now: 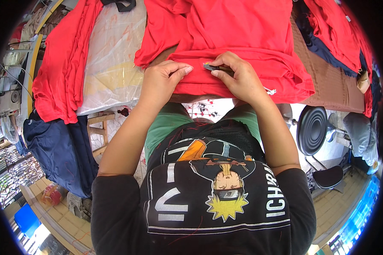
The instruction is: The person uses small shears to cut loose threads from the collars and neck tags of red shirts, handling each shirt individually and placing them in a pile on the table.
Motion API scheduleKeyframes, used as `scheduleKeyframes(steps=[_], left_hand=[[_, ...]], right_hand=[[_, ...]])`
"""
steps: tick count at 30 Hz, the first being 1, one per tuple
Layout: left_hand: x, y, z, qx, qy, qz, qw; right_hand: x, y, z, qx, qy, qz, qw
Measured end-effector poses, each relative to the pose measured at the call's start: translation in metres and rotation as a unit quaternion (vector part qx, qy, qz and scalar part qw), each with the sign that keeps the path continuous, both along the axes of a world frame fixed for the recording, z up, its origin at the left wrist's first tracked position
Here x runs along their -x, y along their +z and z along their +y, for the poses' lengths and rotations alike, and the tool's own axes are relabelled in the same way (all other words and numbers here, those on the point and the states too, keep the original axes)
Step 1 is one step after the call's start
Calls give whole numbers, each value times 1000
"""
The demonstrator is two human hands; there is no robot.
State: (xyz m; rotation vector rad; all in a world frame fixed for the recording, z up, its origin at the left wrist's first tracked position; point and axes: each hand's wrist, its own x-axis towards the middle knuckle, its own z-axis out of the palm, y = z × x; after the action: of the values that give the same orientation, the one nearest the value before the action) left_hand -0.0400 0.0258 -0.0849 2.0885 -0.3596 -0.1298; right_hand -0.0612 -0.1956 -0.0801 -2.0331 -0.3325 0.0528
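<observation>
A red garment [238,25] lies spread over the table in front of me, its near edge folded in a thick band. My left hand [164,76] pinches the cloth of that band between thumb and fingertips. Just to the right, my right hand [236,76] grips what looks like a pair of thread snips [210,67], dark with a metal tip, pointing left at the red cloth. A small light and yellowish mark shows at the tip, too small to make out. White cord or tag ends [270,91] lie on the garment beside my right wrist.
More red cloth [66,59] hangs off the table's left side, above dark blue cloth [59,153]. Clear plastic sheeting [112,63] covers the left tabletop; brown board [338,91] is at right. Another red pile [332,34] lies far right. A round black stool seat [312,130] stands below.
</observation>
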Motion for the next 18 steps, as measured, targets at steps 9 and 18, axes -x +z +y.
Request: scheduleKeyframes(steps=[9, 18], left_hand=[[4, 0, -10, 38, 7, -70, 997], [7, 2, -8, 39, 17, -79, 996]], right_hand=[[0, 4, 1, 71, 15, -48, 996], [3, 7, 1, 39, 16, -38, 998]])
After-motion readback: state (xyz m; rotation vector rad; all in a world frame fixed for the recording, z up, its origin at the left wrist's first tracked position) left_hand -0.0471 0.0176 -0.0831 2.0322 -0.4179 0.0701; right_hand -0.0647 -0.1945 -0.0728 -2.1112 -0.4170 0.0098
